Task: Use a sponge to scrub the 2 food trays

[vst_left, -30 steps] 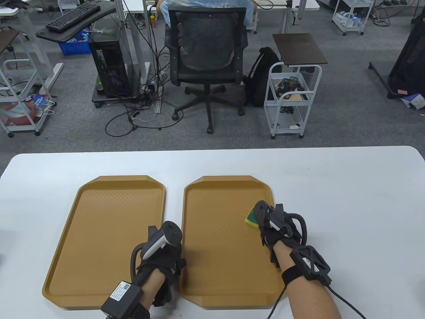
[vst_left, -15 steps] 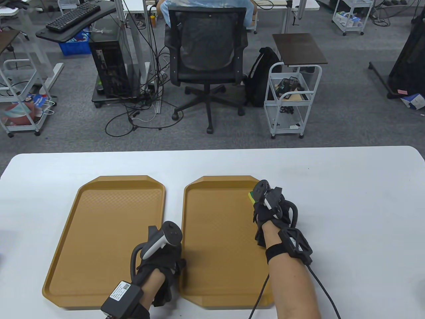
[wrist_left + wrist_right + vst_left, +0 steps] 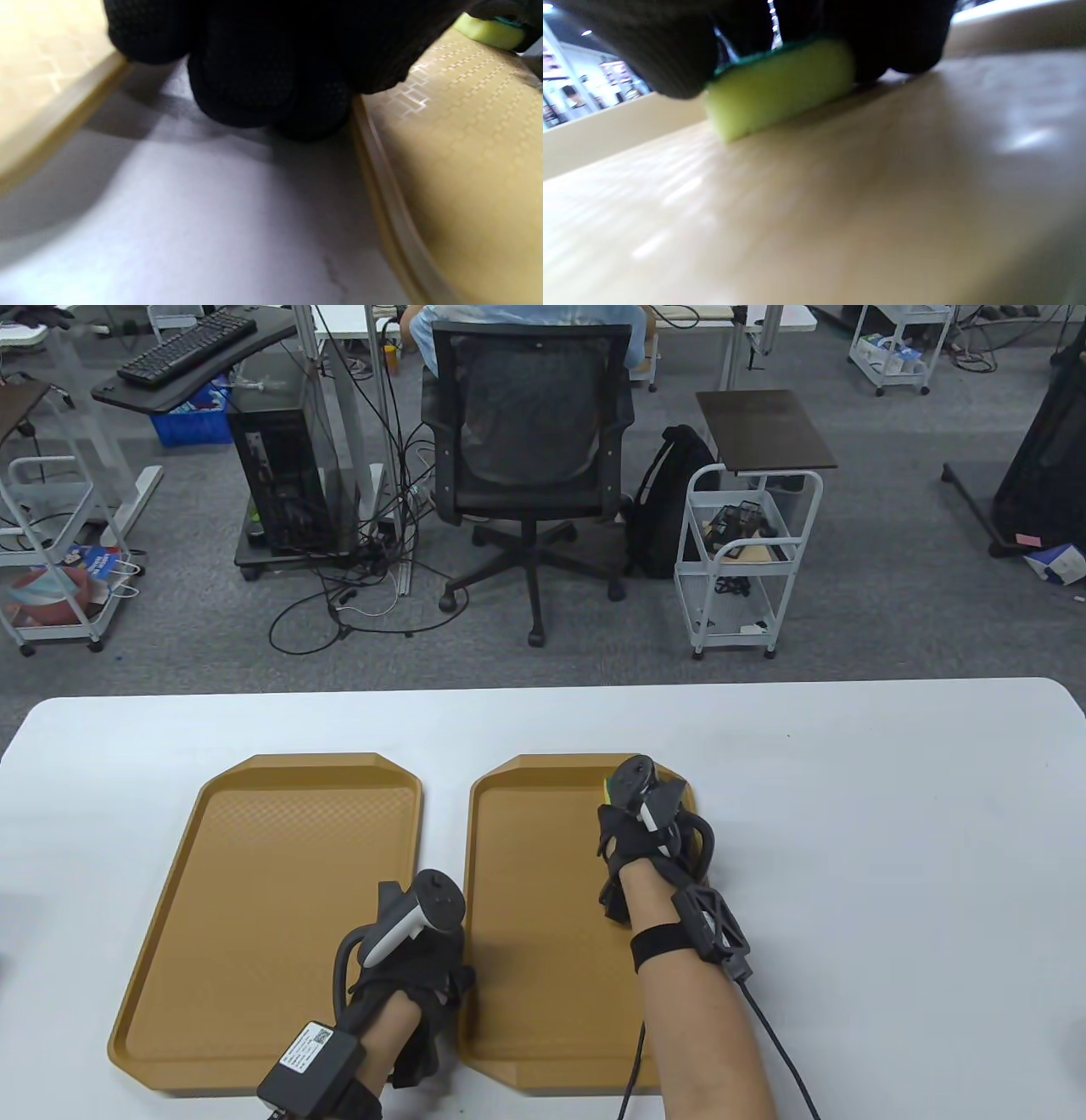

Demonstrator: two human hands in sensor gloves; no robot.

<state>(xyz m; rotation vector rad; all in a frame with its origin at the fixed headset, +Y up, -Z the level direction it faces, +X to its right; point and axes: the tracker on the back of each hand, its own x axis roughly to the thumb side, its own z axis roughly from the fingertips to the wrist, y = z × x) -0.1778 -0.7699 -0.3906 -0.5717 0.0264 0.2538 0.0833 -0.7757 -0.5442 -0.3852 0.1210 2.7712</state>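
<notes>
Two tan food trays lie side by side on the white table, the left tray (image 3: 254, 899) and the right tray (image 3: 543, 916). My right hand (image 3: 632, 823) grips a yellow sponge with a green top (image 3: 608, 789) and holds it down on the far end of the right tray. In the right wrist view the sponge (image 3: 780, 84) lies flat on the tray floor (image 3: 840, 203) under my fingers (image 3: 670, 51). My left hand (image 3: 424, 959) rests in the gap between the trays at their near end. Its loosely curled fingers (image 3: 263, 63) touch the table beside the right tray's rim (image 3: 382, 178).
The white table (image 3: 891, 857) runs wide to the right of the trays. Beyond its far edge stand an office chair (image 3: 530, 432) with a person seated behind it, a white cart (image 3: 747, 560) and a computer tower (image 3: 284, 475).
My right hand slid the sponge from the right tray's right side toward the far end and leftward. The left hand stayed where it was.
</notes>
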